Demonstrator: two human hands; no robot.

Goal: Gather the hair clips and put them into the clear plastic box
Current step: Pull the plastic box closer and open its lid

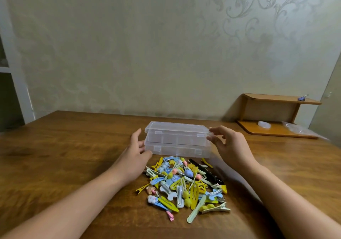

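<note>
Fingers of the left hand (135, 151) lie fairly straight against the left end of the clear plastic box (178, 140), thumb near its lower front corner; fingers of the right hand (227, 143) are lightly curled, tips touching the right end of the upper lid. Whether either hand actually grips yet, cannot tell — looks like contact only. Box sits between the two sets of fingertips; it looks like two stacked lidded boxes or one box with a raised lid, unclear which. It is translucent, shallow, rectangular, with small latch tabs on the front and dividers faintly visible inside. Likely step: opening it. Best done by steadying the base with the left fingers while the right lifts the lid at the latch, keeping it level so it doesn't slide. Hair clips (186, 185) lie heaped just behind the palms, toward the wrists: yellow, blue, white, black, pink, none in the box. All on a wooden table (64, 155).
</note>
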